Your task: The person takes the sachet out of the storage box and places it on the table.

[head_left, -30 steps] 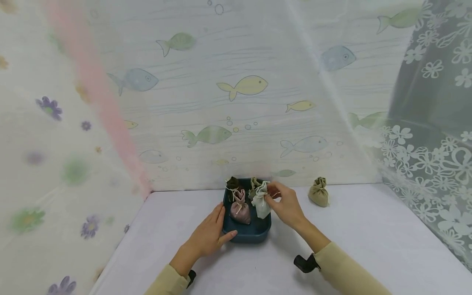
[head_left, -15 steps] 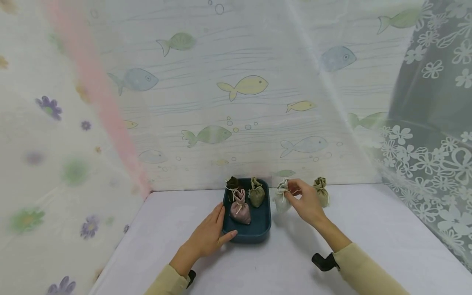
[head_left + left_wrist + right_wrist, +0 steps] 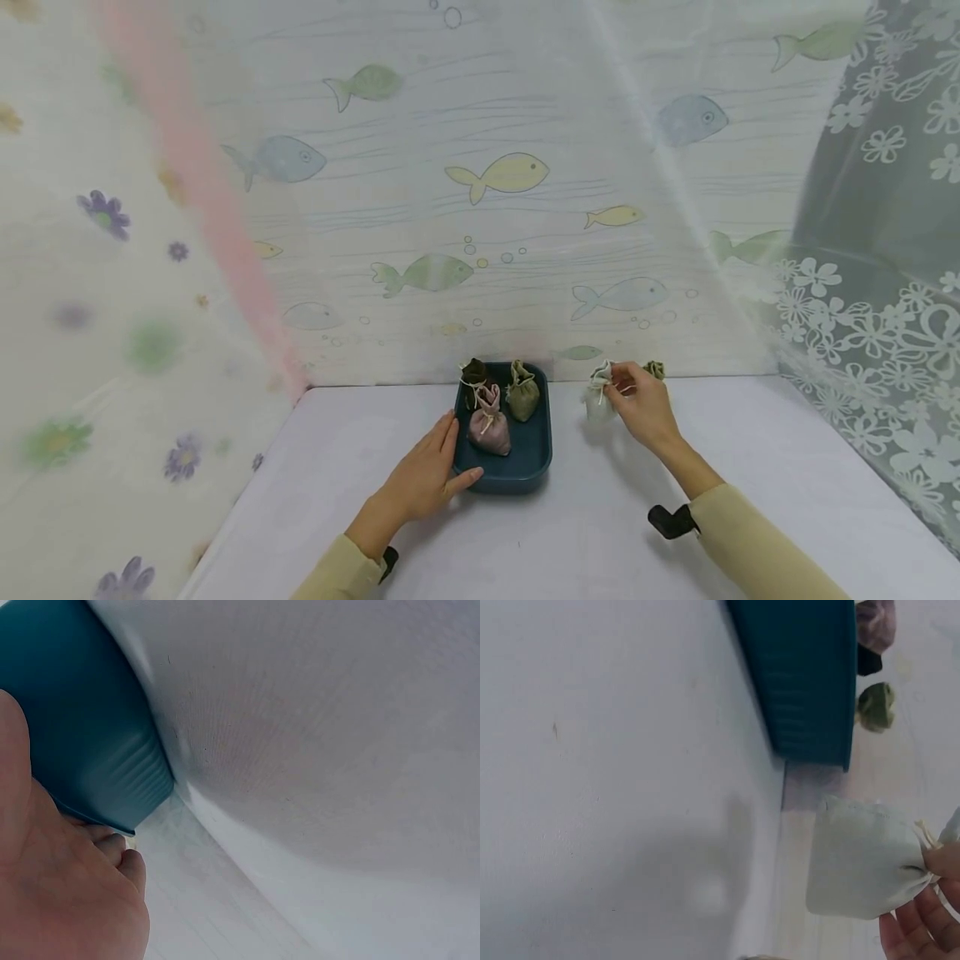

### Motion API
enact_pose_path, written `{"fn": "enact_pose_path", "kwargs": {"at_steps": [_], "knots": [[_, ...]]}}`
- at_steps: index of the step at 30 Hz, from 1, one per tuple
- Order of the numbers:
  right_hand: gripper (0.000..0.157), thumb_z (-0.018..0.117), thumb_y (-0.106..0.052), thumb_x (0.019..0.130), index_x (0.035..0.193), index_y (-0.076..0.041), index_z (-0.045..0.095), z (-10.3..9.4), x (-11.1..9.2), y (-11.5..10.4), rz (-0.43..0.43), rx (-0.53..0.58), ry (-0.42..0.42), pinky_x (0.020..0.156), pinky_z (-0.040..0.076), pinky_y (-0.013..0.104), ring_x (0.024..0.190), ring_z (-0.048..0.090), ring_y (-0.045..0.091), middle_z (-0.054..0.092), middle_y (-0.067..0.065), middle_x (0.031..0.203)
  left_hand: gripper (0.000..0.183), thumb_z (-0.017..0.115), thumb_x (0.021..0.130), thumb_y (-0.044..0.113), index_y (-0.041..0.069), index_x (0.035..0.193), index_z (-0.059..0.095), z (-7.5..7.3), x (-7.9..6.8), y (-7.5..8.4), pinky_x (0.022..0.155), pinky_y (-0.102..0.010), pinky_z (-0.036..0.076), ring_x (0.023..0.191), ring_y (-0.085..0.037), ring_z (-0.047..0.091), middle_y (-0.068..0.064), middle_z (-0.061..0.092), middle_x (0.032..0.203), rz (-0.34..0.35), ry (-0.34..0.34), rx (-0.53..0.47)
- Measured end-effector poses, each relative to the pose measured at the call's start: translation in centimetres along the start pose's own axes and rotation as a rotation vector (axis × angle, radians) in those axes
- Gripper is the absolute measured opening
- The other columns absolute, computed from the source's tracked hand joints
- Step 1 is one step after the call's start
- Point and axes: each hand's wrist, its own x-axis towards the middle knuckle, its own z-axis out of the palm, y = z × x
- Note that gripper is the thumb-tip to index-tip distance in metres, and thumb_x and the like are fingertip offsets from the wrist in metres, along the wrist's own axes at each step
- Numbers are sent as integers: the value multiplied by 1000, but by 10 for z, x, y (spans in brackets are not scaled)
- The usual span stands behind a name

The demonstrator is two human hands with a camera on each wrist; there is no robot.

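My right hand (image 3: 645, 417) pinches the gathered neck of a pale grey-green drawstring pouch (image 3: 597, 405), to the right of a dark blue tray (image 3: 510, 483). In the right wrist view the pouch (image 3: 859, 859) hangs beside the fingers, raised over the table with a shadow below. My left hand (image 3: 420, 473) rests against the tray's left side, fingers straight and thumb at the front corner. Inside the tray stand a mauve pouch (image 3: 489, 432), an olive pouch (image 3: 522, 397) and a dark brown pouch (image 3: 472, 374). Another olive pouch (image 3: 656, 369) is mostly hidden behind my right hand.
The white-covered table (image 3: 750, 467) extends to both sides of the tray. A translucent curtain printed with fish (image 3: 517, 250) rises along the table's back edge, close behind the tray. Floral sheets (image 3: 142, 333) hang at the sides.
My right hand has lifted the pale pouch out of the tray and carried it right, now in front of the olive pouch outside. The left hand has stayed on the tray.
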Motion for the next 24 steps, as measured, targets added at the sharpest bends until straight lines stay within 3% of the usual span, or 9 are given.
{"fn": "enact_pose_path", "kwargs": {"at_steps": [10, 24], "knots": [[20, 73, 6, 86, 106, 5, 68, 18, 4, 26, 23, -71, 56, 74, 57, 40, 82, 68, 33, 71, 17, 92, 100, 41, 101, 70, -8, 160, 21, -2, 1, 1, 124, -48, 25, 156, -34, 18, -22, 14, 169, -4, -6, 8], [20, 71, 3, 88, 108, 5, 66, 31, 3, 40, 87, -132, 25, 76, 52, 42, 86, 65, 33, 70, 18, 93, 101, 41, 101, 70, -10, 158, 23, -5, 0, 4, 122, -51, 28, 154, -37, 22, -24, 16, 168, 18, 14, -11]]}}
